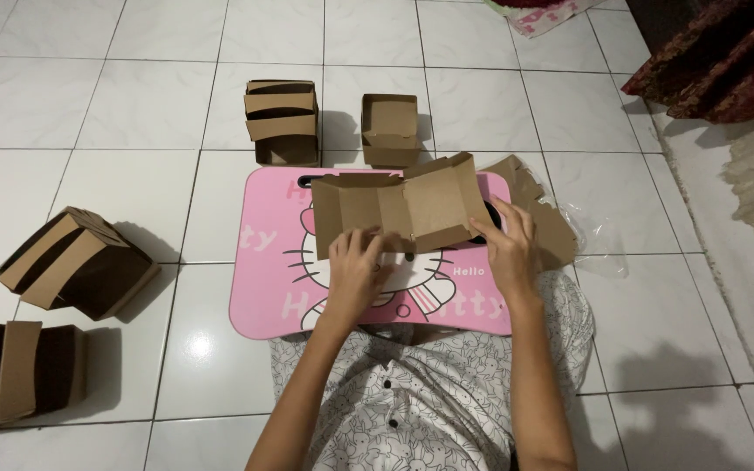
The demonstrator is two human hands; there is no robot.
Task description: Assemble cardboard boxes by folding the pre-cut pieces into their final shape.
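Observation:
Both hands hold a flat brown cardboard box blank (394, 205) above a pink lap table (263, 279) with a cartoon cat print. My left hand (355, 270) grips the blank's lower edge near its middle, fingers curled over the fold. My right hand (506, 249) holds the blank's lower right corner. The blank is partly folded, with its panels standing up toward me. A pile of flat brown blanks (547, 218) lies to the right of the table, partly behind my right hand.
Folded brown boxes stand beyond the table: a nested stack (283, 122) and a single open box (390, 129). More box stacks lie at left (71, 262) and lower left (15, 371). Clear plastic wrap (599, 240) lies at right. A dark patterned cloth (717, 61) fills the top right corner.

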